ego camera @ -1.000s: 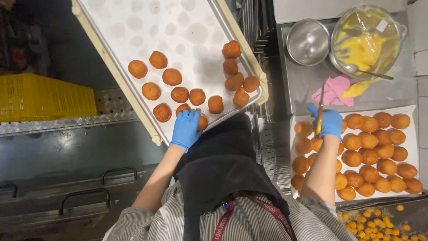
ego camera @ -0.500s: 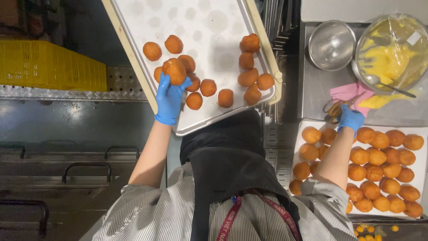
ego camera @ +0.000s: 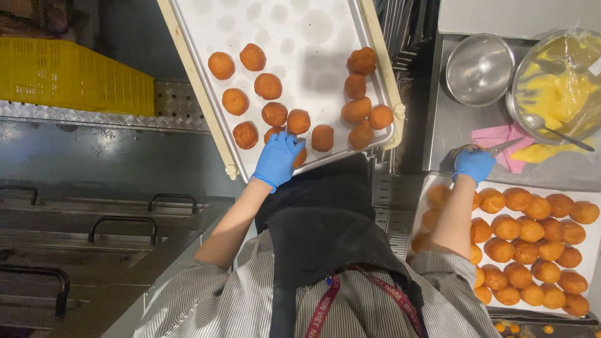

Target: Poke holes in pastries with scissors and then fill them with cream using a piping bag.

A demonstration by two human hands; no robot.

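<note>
Our left hand (ego camera: 277,158), in a blue glove, is at the near edge of the tilted tray (ego camera: 313,28). Its fingers are curled over one brown ball (ego camera: 299,155) there, so it looks like we are picking that ball off the tray. More balls lie on the tray: a bunch just past the hand (ego camera: 268,86) and a clump by the right rim (ego camera: 361,109).

Our right hand (ego camera: 473,164), also in a blue glove, is closed around a small metal tool (ego camera: 501,148). It sits at the far edge of the flat tray (ego camera: 591,250) on the right, which is packed with rows of round balls (ego camera: 529,230).

We think the step is moving balls from the tilted tray over to the full one. The next move calls for a soft grip, because the balls look easy to squash, and for a free spot among the rows.

Our left arm reaches up and out, bare to the elbow, wrist bent toward the tray. Our right arm goes straight out to the right over the balls.

On the table far right stand an empty steel bowl (ego camera: 479,67), a bowl of yellow mix (ego camera: 557,78) with a spoon (ego camera: 551,128) in it, and a pink cloth (ego camera: 498,139). A yellow crate (ego camera: 69,75) is far left.
</note>
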